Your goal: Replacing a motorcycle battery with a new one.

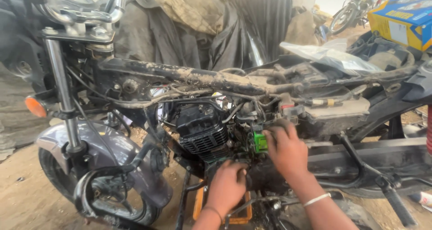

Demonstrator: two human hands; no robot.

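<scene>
Left hand (228, 183) curled against engine underside, grip unclear. Right hand (284, 150) pinches small green part (260, 142) just above: judged light, rigid plastic; hold by edges.

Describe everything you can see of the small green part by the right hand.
The green part is a small, bright green, boxy piece that looks like plastic, sitting just behind the black finned engine under the muddy frame tube. The right hand has its fingertips against the part's right edge, partly covering it. Dark wires run around it. What it plugs into is hidden. The left hand works lower down, not touching it.
</scene>
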